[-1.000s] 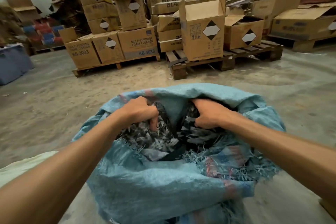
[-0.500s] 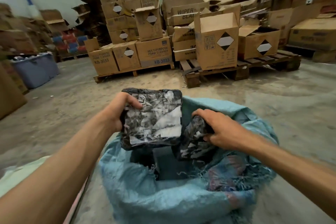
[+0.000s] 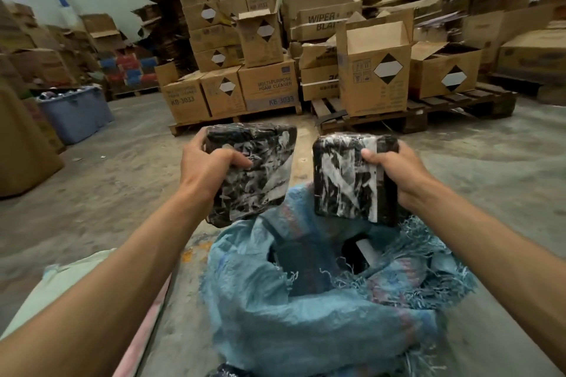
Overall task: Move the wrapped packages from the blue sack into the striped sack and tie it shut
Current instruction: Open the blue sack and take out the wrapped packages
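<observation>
The blue woven sack [image 3: 294, 315] stands open on the floor in front of me, its frayed rim folded down, with more dark packages [image 3: 358, 249] visible inside. My left hand [image 3: 208, 168] grips a black plastic-wrapped package [image 3: 260, 180] by its left side, held above the sack's left edge. My right hand [image 3: 398, 171] grips a second wrapped package [image 3: 346, 180] by its right side, above the sack's mouth. Both packages are clear of the sack. A pale sack with a pink stripe [image 3: 73, 291] lies flat at the lower left, mostly hidden by my left forearm.
Wooden pallets [image 3: 398, 119] stacked with cardboard boxes [image 3: 372, 70] stand across the concrete floor ahead. A grey-blue plastic tub [image 3: 76, 115] sits at the left, beside a large cardboard box [image 3: 21, 144] at the left edge.
Both hands have lifted out of the blue sack, each bringing up a wrapped package. The right package, half inside half a second ago, is now fully above the rim.
</observation>
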The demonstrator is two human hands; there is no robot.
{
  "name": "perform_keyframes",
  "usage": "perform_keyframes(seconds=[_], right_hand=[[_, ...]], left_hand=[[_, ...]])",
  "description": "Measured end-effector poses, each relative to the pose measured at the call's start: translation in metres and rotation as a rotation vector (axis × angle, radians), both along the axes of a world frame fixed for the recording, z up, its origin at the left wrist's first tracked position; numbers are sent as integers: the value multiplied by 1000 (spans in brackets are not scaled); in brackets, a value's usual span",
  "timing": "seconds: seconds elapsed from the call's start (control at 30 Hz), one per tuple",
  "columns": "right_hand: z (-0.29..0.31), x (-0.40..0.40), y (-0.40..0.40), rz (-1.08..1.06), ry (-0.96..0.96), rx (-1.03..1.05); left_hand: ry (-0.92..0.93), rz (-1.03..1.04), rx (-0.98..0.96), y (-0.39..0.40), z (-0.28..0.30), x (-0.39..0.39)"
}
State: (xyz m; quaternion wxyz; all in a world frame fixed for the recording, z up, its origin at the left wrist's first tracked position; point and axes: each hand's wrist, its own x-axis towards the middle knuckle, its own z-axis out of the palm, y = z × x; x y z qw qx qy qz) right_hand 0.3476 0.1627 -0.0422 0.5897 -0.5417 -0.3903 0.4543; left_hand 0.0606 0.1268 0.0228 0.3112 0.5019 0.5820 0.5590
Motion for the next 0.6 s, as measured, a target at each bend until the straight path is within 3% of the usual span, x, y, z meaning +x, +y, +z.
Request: perform_keyframes(seconds=[0.2, 0.47, 0.6], right_hand=[[25, -37, -52, -23, -182, 136], [54, -33, -158, -97, -586, 131], [62, -19, -214, -57, -728, 124]], left_hand=[[340, -111, 58, -42, 4, -4], [562, -244, 245, -108, 17, -12], [652, -436, 260, -141, 26, -8]])
